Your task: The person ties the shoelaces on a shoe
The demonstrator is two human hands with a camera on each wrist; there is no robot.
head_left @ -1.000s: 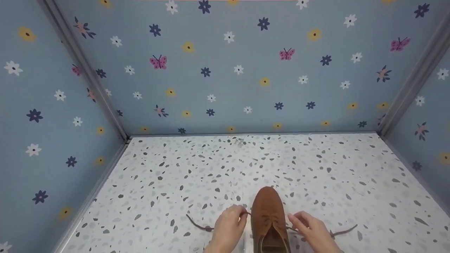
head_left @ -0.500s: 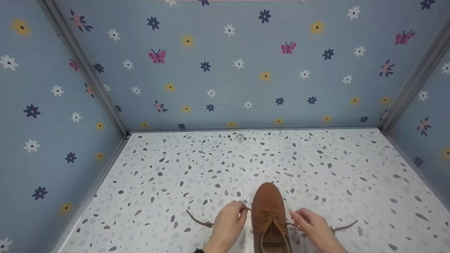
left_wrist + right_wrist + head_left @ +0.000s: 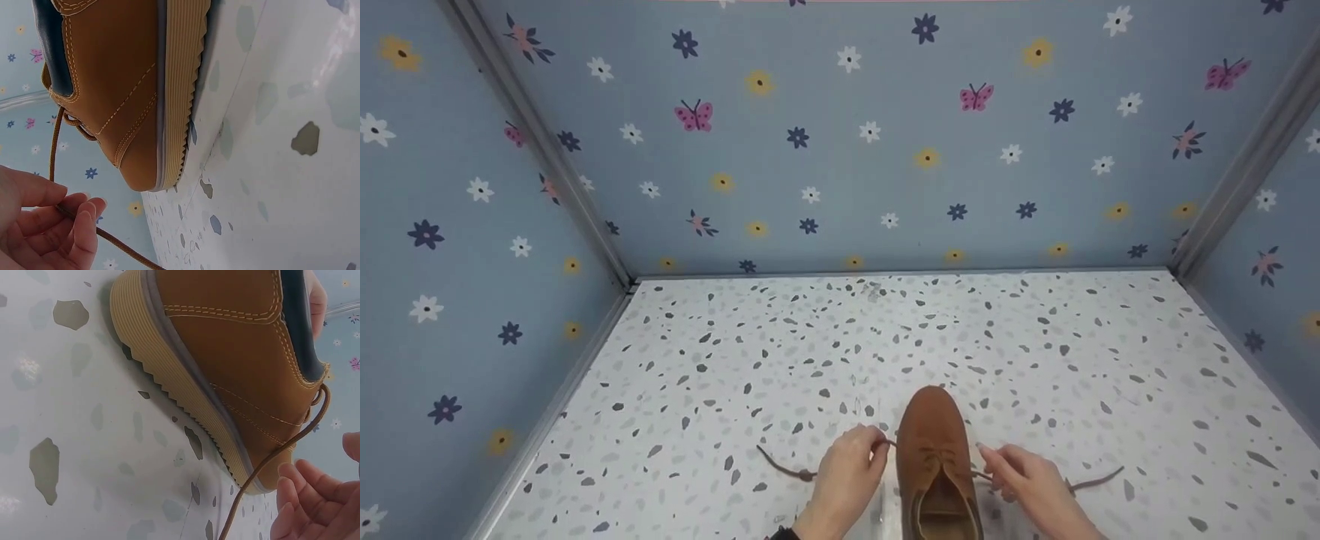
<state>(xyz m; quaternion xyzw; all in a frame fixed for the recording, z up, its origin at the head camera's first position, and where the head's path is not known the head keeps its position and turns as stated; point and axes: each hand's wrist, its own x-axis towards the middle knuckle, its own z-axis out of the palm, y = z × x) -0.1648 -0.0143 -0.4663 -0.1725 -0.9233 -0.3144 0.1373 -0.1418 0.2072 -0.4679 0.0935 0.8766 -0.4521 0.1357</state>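
Head view, from the left: the loose tail of the left lace (image 3: 53,147) curves over the counter (image 3: 735,330), well in from the counter's left edge. Next comes the left hand (image 3: 847,476), thumb and first finger closed in a pinch on that lace; the left wrist view shows the lace running from the shoe to these fingers and on past them. Right of this hand the shoe (image 3: 930,435) sits upright on its sole, right of the counter's middle, toe towards the far edge, heel cut off by the frame. Just right of the shoe is the right hand (image 3: 1030,484), its fingers loosely bent with the thumb apart; in the right wrist view the right lace (image 3: 270,457) passes beside them, and I see nothing in their hold. The tail of the right lace reaches out beyond that hand towards the counter's right edge.

As for progress, the shoe is laced at the front and the two ends are spread to either side. No crossing, knot or bow shows over the opening, and the ends are well apart, so I judge the handling of the laces to be at an early stage
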